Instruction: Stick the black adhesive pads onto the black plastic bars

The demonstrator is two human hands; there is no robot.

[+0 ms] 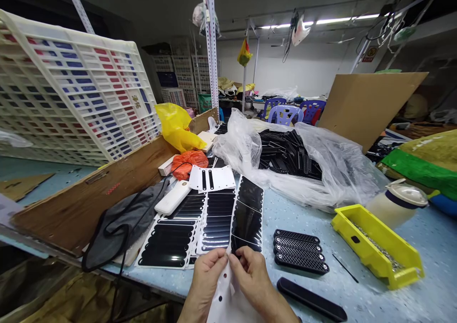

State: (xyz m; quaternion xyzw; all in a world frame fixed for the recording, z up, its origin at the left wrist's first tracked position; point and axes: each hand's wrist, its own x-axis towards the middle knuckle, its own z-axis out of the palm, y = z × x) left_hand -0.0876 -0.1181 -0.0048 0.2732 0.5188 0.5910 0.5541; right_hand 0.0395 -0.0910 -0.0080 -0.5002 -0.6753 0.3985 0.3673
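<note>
Both hands pinch a long sheet of glossy black stickers (247,213) on white backing, near the table's front edge. My left hand (209,271) is closed on the sheet's left edge, thumb against forefinger. Close beside it, my right hand (253,273) is closed on the same sheet, its fingers partly hidden; whether a sticker has come loose there I cannot tell. Below the hands hangs bare white backing (230,301) with dark holes. More black sticker sheets (167,244) lie in stacks to the left. Several black perforated strips (300,251) sit side by side on the right.
A smooth black bar (310,299) and a thin black rod (345,267) lie at right, beside a yellow bin (374,247) of small metal parts. Behind are a jug (396,201) and a plastic bag (332,180) of black pieces. A white device (173,198) rests on the sheets.
</note>
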